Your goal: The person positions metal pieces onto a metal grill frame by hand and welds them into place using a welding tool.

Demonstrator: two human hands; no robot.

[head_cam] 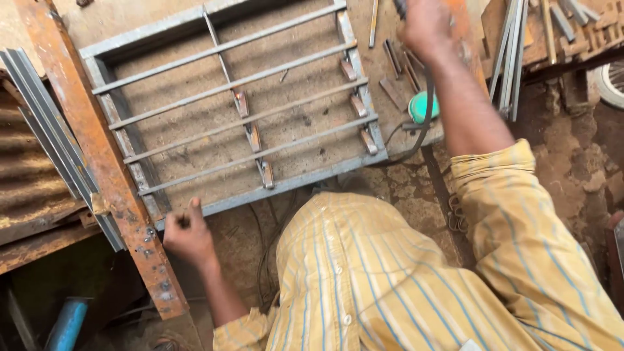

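- Looks like the hold-it-steady step: one hand on the frame, the other hand up with a tool.
- Left hand [188, 237], lower left of the picture: fingers curled tight around the near corner of the steel window grille [286, 184].
- Right hand [426, 29], top right of the middle: closed in a fist around a dark tool handle [400, 8]. Hard to tell what kind of tool.
- Black cable [416, 140] hanging down from that fist, past a round teal thing [421, 107], to the right edge of the grille.
- Next move, as a guess: needs the corner kept from sliding, and the cable kept off the bars.
- Grille lying flat on the sandy ground, filling the upper middle of the picture.
- Grey and bare, not painted: a box frame, long thin bars running across, and short flat tabs joined along the middle upright and the right side.
- Rusty orange beam [97, 149] just beside its left side.
- Small flat steel pieces [393, 91] on the ground near its right side, under the raised hand.
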